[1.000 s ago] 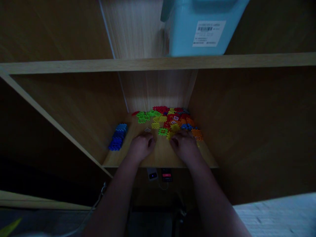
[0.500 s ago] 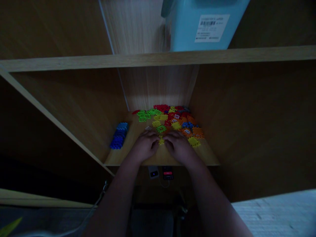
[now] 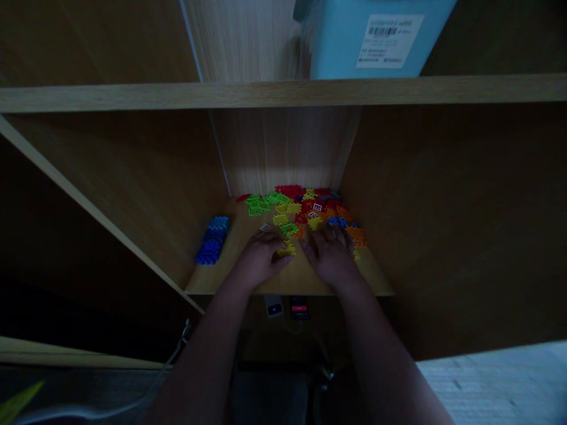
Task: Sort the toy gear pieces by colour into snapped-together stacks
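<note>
Left grip [image 3: 261,257]: one yellow interlocking plate [image 3: 287,250] pinched between thumb and fingers, at the middle of the shelf's front half. Right grip [image 3: 331,257]: thumb and fingers spread, placed over the right side of the plastic pieces; whether any piece is touched beneath cannot be told.

Cabinet, wood-finished, in two tiers: divided by an upper shelf board [image 3: 266,93]; pieces carried on the lower shelf [image 3: 283,284].

Container, light blue, one: stood on the upper tier, right of centre; faced with a white barcode label [image 3: 390,41].

Blue interlocking pieces [image 3: 212,241]: laid in an overlapping row along the left wall.

Green interlocking pieces [image 3: 259,205]: heaped at back left.

Red interlocking pieces [image 3: 290,192]: piled against the back.

Orange interlocking pieces [image 3: 355,236]: set by the right wall, beside the right grip.

White window-grid piece [image 3: 318,207], one: laid upon red pieces.
</note>
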A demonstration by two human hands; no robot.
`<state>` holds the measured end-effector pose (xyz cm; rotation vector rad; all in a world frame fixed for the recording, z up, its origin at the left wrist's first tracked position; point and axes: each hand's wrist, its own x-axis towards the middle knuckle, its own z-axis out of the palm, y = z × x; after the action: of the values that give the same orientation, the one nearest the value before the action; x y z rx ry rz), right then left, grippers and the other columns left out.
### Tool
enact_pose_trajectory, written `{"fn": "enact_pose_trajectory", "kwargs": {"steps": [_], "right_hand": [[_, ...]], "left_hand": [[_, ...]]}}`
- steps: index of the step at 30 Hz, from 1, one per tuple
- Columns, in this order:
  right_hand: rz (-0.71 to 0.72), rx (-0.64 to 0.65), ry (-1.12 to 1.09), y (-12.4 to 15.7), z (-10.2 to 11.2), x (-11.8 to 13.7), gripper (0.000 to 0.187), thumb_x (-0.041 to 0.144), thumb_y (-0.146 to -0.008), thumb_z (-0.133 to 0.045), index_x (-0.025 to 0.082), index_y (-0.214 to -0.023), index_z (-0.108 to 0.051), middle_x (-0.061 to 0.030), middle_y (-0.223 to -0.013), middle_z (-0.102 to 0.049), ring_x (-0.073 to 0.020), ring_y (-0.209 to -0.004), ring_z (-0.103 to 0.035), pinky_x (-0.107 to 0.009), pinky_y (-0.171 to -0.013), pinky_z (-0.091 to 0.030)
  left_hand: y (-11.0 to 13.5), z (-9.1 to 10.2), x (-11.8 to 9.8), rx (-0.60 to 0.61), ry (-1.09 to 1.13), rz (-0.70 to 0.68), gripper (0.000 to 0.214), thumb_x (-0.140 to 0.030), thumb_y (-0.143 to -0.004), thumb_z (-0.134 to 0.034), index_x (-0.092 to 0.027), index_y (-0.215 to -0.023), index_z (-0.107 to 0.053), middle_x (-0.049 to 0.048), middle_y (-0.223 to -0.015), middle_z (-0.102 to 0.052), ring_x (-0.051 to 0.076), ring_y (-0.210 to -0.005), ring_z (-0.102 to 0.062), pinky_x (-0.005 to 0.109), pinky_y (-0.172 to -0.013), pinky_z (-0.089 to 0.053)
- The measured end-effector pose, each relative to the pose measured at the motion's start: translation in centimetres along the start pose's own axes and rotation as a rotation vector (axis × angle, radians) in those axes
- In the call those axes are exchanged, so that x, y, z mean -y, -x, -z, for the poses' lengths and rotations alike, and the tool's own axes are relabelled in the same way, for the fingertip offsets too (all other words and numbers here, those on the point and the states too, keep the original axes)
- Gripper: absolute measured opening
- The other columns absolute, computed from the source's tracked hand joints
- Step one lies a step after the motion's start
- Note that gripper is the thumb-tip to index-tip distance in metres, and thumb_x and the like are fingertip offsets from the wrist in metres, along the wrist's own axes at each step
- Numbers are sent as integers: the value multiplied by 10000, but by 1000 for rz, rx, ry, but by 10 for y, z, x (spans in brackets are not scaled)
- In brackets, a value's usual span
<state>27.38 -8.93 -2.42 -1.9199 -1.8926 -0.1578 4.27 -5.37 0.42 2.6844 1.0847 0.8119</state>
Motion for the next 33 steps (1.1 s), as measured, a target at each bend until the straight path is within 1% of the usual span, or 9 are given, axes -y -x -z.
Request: {"fn": "enact_pose_trajectory", "kwargs": {"steps": [4, 12, 17, 19, 22, 25, 27, 30, 33], "right_hand": [[-3, 20, -17, -2, 1, 0, 525, 550, -1099, -493, 210, -1459, -668, -150, -1626, -574, -442, -1572, -359, -726, -1265, -194], [90, 15, -81, -4, 7, 3, 390, 456, -1092, -546, 222, -1353, -715, -143, -1492, -680, -405, -1510, -454, -712, -1261, -209], [211, 19, -124, -6, 13, 5, 292, 371, -1074, -573, 236, -1257, -755, -114, -1378, -738, -343, -1402, -553, -608, -1263, -260], [217, -13, -132, -6, 14, 5, 273, 373, -1060, -597, 241, -1236, -758, -111, -1363, -739, -332, -1363, -573, -583, -1259, -268], [187, -46, -104, -6, 12, 4, 280, 397, -1049, -616, 223, -1214, -760, -137, -1391, -721, -356, -1370, -561, -581, -1238, -289], [183, -26, -89, -6, 10, 4, 287, 418, -1057, -604, 219, -1185, -767, -136, -1378, -737, -377, -1399, -541, -583, -1221, -300], [203, 2, -117, -7, 10, 4, 258, 404, -1061, -598, 235, -1160, -767, -110, -1320, -767, -357, -1375, -563, -562, -1211, -313], [251, 33, -185, -8, 11, 3, 203, 354, -1056, -604, 250, -1130, -761, -80, -1230, -794, -306, -1282, -627, -494, -1176, -368], [286, 28, -226, -9, 12, 3, 209, 316, -1049, -614, 238, -1182, -755, -85, -1184, -797, -284, -1211, -660, -447, -1133, -422]], "left_hand": [[0, -1, 0, -4, 7, 4, 141, -326, -987, -758, -229, -1087, -776, 88, -1156, -784, 276, -1145, -716, 457, -1080, -545], [0, -3, 2, -12, 26, 7, 210, -313, -977, -762, -230, -1169, -744, 89, -1220, -778, 286, -1199, -714, 473, -1119, -540], [-1, -2, 2, -22, 68, -1, 258, -288, -958, -780, -240, -1207, -733, 94, -1234, -783, 297, -1225, -710, 473, -1114, -547], [-1, -2, 2, -18, 68, 10, 259, -284, -951, -784, -240, -1202, -734, 97, -1226, -785, 300, -1215, -715, 476, -1105, -553], [-1, -2, 2, -12, 59, 12, 253, -290, -957, -772, -238, -1202, -733, 100, -1240, -784, 298, -1216, -717, 487, -1114, -549], [-1, -3, 1, -3, 39, 7, 245, -274, -967, -743, -229, -1208, -731, 99, -1245, -785, 298, -1229, -712, 495, -1136, -537], [-1, -3, 0, 7, 28, 1, 251, -258, -968, -728, -229, -1217, -730, 99, -1249, -784, 298, -1241, -707, 494, -1147, -533], [0, -1, -3, 27, 19, -8, 296, -260, -977, -707, -239, -1271, -719, 99, -1292, -772, 297, -1267, -701, 492, -1151, -533], [0, -1, -3, 41, 14, -21, 351, -294, -1000, -687, -251, -1348, -694, 92, -1365, -753, 299, -1310, -686, 503, -1177, -515]]}}
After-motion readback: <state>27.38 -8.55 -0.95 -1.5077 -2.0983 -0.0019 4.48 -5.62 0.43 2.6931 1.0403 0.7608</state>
